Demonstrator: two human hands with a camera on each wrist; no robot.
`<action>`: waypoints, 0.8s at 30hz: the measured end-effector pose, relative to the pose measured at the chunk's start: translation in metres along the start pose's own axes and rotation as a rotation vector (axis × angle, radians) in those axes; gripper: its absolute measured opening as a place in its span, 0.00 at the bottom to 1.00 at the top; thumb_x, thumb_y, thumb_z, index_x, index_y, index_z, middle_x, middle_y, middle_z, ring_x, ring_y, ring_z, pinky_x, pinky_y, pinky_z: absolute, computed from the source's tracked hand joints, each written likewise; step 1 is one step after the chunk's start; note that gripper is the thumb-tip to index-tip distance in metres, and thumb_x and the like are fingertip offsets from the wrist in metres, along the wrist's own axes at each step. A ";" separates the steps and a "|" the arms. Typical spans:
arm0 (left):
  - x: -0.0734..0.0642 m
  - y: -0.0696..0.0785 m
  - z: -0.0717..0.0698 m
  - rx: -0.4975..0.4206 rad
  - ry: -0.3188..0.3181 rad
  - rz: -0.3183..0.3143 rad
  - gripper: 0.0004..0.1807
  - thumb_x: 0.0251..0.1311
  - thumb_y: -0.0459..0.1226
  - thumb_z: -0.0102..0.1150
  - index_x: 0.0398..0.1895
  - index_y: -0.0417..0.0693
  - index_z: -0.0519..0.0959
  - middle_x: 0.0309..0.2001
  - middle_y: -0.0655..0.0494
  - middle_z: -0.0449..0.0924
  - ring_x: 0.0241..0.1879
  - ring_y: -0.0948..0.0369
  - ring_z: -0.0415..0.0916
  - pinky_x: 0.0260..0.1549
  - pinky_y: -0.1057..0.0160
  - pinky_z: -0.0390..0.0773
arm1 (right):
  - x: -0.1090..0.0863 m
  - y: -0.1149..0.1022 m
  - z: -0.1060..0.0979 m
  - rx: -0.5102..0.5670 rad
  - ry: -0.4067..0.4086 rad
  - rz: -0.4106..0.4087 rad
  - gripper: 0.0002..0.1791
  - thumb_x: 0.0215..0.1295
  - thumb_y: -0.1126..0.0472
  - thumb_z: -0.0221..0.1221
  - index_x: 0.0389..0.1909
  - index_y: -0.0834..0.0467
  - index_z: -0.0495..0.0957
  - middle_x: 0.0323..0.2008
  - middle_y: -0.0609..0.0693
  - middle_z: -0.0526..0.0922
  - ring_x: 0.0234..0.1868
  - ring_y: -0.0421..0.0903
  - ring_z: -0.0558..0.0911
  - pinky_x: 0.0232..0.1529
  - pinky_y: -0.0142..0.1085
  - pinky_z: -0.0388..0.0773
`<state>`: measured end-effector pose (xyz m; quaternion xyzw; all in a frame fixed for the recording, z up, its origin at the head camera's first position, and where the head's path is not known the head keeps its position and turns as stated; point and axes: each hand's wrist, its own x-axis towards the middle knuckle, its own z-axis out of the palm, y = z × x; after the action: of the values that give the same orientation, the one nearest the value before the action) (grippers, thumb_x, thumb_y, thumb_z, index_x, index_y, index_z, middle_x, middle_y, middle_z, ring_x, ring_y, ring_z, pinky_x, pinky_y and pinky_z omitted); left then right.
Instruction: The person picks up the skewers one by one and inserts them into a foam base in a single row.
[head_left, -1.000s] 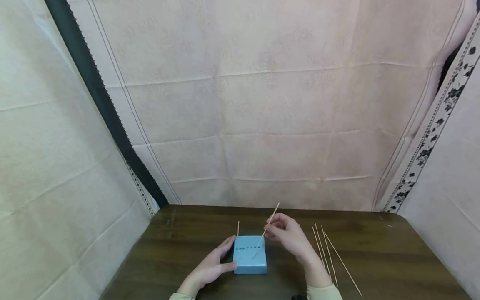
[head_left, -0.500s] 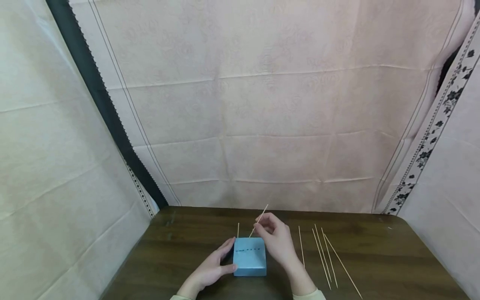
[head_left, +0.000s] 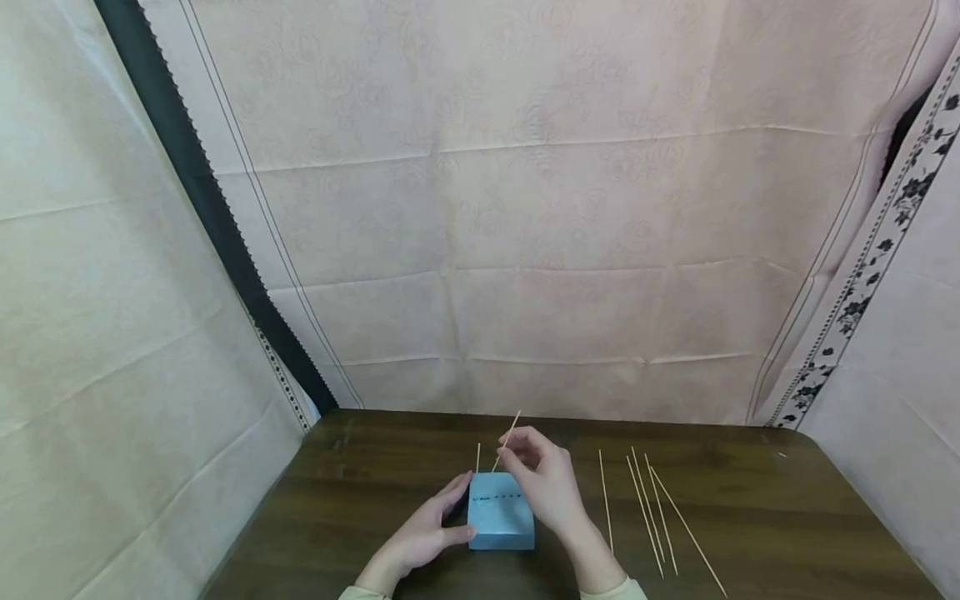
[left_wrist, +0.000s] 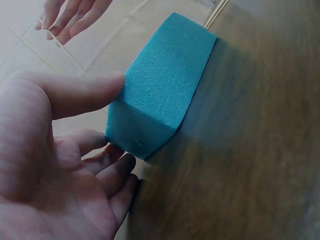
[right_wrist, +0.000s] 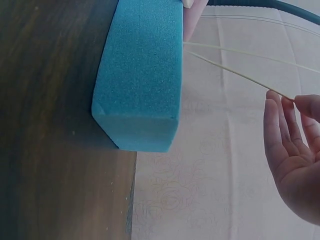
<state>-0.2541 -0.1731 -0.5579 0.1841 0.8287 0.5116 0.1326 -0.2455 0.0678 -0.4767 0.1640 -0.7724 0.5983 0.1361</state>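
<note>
A blue foam block [head_left: 501, 527] stands on the table, with a row of dark marks on its upper face. My left hand [head_left: 420, 532] grips its left side; in the left wrist view the thumb [left_wrist: 87, 95] presses one face and the fingers lie round the other side. One thin wooden skewer [head_left: 478, 457] stands up from the block at the far left. Between thumb and fingertips my right hand [head_left: 546, 483] pinches a second, tilted skewer [right_wrist: 235, 72]. Its lower end meets the block's edge beside the standing one; whether it is in the foam I cannot tell.
Right of my right hand one loose skewer [head_left: 606, 504] lies alone on the brown wooden table [head_left: 765, 517]. Several more, such as this slanted skewer [head_left: 690, 533], lie farther right. Pale patterned cloth [head_left: 570, 250] hangs behind the table and at both sides.
My right hand has moved left with its skewer, whose lower end shifted from over the block's right part to its far edge near the standing skewer. My left hand stays on the block.
</note>
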 end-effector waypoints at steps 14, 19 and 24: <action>-0.001 0.002 -0.001 -0.033 -0.004 0.015 0.46 0.69 0.39 0.70 0.86 0.46 0.57 0.84 0.36 0.50 0.81 0.33 0.49 0.74 0.27 0.52 | 0.000 0.000 0.002 -0.011 -0.020 -0.017 0.08 0.75 0.62 0.67 0.48 0.45 0.86 0.41 0.44 0.90 0.42 0.42 0.90 0.47 0.34 0.87; -0.002 0.002 -0.001 -0.042 -0.004 0.017 0.46 0.69 0.40 0.70 0.86 0.46 0.58 0.84 0.36 0.51 0.81 0.34 0.50 0.75 0.28 0.52 | 0.000 0.000 0.002 -0.034 -0.028 -0.014 0.07 0.75 0.61 0.67 0.48 0.45 0.86 0.42 0.47 0.90 0.42 0.41 0.90 0.47 0.33 0.86; -0.003 0.002 -0.001 -0.047 -0.004 0.026 0.47 0.69 0.41 0.70 0.86 0.44 0.58 0.84 0.37 0.51 0.82 0.35 0.50 0.76 0.29 0.51 | -0.001 -0.002 0.003 -0.048 -0.038 -0.006 0.08 0.75 0.61 0.67 0.47 0.44 0.86 0.43 0.46 0.90 0.42 0.40 0.89 0.47 0.33 0.86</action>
<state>-0.2512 -0.1743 -0.5551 0.1924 0.8139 0.5321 0.1319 -0.2442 0.0650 -0.4763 0.1743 -0.7886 0.5759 0.1268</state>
